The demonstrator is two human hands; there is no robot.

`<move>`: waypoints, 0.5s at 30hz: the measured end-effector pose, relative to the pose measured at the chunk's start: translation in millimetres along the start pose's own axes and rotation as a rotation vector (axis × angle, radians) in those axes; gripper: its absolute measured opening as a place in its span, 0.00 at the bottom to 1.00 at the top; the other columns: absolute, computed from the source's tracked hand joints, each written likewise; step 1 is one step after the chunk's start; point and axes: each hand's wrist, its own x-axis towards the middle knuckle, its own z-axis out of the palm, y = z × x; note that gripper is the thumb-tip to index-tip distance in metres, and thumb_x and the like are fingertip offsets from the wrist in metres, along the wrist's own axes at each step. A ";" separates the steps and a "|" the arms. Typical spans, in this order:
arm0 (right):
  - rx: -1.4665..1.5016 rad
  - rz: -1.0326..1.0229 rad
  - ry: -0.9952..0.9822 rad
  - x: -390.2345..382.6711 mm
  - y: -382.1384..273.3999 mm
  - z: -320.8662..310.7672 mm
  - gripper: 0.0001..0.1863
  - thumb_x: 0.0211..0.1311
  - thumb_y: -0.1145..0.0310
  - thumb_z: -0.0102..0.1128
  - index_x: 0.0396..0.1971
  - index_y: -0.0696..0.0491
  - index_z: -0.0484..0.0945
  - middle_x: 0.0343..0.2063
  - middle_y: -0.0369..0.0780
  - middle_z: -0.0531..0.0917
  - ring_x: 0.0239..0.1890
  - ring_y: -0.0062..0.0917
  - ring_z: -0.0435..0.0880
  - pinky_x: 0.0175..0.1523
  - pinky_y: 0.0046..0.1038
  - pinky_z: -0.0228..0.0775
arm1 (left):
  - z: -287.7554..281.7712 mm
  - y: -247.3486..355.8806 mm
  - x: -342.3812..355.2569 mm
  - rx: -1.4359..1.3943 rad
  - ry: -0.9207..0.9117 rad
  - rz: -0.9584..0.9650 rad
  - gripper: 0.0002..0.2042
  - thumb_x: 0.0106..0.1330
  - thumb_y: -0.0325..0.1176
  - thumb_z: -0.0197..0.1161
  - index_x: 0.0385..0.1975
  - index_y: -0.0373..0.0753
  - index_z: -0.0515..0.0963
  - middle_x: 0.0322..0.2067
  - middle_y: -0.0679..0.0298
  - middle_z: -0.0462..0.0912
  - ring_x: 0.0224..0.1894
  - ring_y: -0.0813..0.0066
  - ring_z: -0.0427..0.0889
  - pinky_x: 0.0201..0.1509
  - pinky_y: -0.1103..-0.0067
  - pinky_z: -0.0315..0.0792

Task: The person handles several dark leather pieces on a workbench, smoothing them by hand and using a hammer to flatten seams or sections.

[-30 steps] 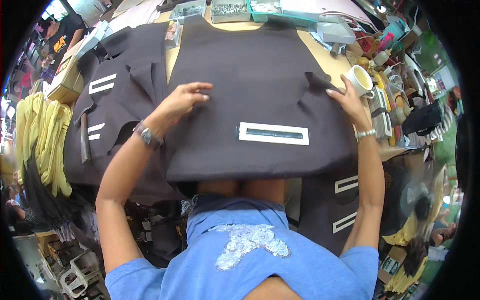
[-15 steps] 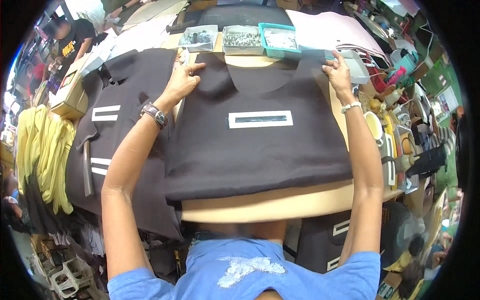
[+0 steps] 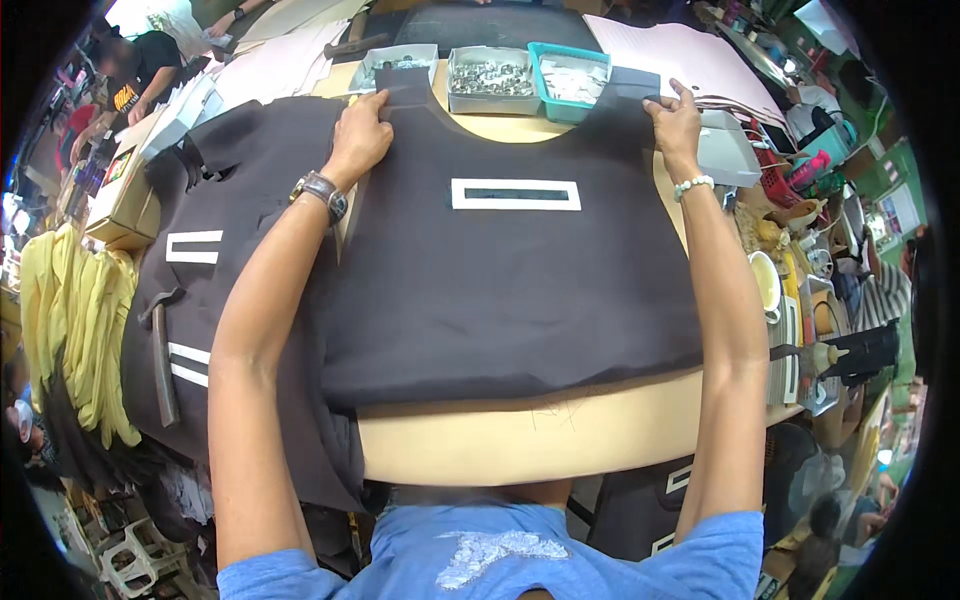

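Observation:
A dark fabric piece (image 3: 510, 280) lies spread on the pale worktable (image 3: 530, 445), with a curved neck opening at the far end and a white-bordered slot (image 3: 515, 195) in its middle. My left hand (image 3: 362, 130) is closed on its far left strap. My right hand (image 3: 677, 125) grips the far right strap, with one finger raised. On the left lie more dark pieces (image 3: 250, 180) with white strips (image 3: 193, 245) and a hammer (image 3: 162, 360). Near the straps are open boxes of small metal parts (image 3: 490, 80) and a teal basket (image 3: 570, 85).
Yellow fabric strips (image 3: 70, 310) hang at the left beside a cardboard box (image 3: 120, 205). Pink sheets (image 3: 690, 55), a mug (image 3: 765, 280) and cluttered supplies crowd the right. Another person (image 3: 150, 70) works at the far left. A white plastic stool (image 3: 140, 555) stands low left.
The dark piece has moved away from me, baring the table's near edge. Its folded straps now lie extended toward the boxes, with both my hands farther forward on them.

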 end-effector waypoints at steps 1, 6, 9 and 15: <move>0.004 -0.020 0.004 -0.2 -3.9 3.8 0.31 0.45 0.74 0.64 0.54 0.60 0.66 0.30 0.43 0.83 0.32 0.25 0.81 0.40 0.24 0.71 | 2.0 -4.5 2.3 0.010 0.010 -0.002 0.24 0.50 0.25 0.50 0.52 0.34 0.71 0.53 0.49 0.71 0.56 0.53 0.69 0.59 0.68 0.63; -0.017 -0.020 -0.042 5.8 -15.0 4.1 0.34 0.46 0.72 0.64 0.56 0.61 0.64 0.33 0.45 0.83 0.38 0.29 0.80 0.45 0.27 0.70 | 5.8 -10.1 11.4 0.062 0.021 -0.007 0.25 0.50 0.25 0.51 0.53 0.34 0.69 0.56 0.47 0.67 0.57 0.51 0.67 0.61 0.67 0.61; -0.064 -0.039 -0.021 -4.6 -28.2 4.1 0.38 0.46 0.69 0.65 0.58 0.61 0.59 0.41 0.48 0.80 0.45 0.35 0.78 0.50 0.30 0.68 | 4.9 -3.3 0.8 0.104 0.030 0.072 0.27 0.51 0.26 0.53 0.56 0.34 0.66 0.58 0.45 0.63 0.59 0.47 0.64 0.62 0.66 0.60; -0.137 -0.267 -0.122 -69.7 -77.0 -57.0 0.36 0.52 0.66 0.61 0.60 0.61 0.56 0.51 0.52 0.72 0.54 0.42 0.71 0.58 0.35 0.62 | -25.5 68.6 -77.0 0.121 -0.196 0.538 0.28 0.59 0.40 0.60 0.58 0.37 0.63 0.61 0.47 0.58 0.64 0.48 0.57 0.65 0.64 0.55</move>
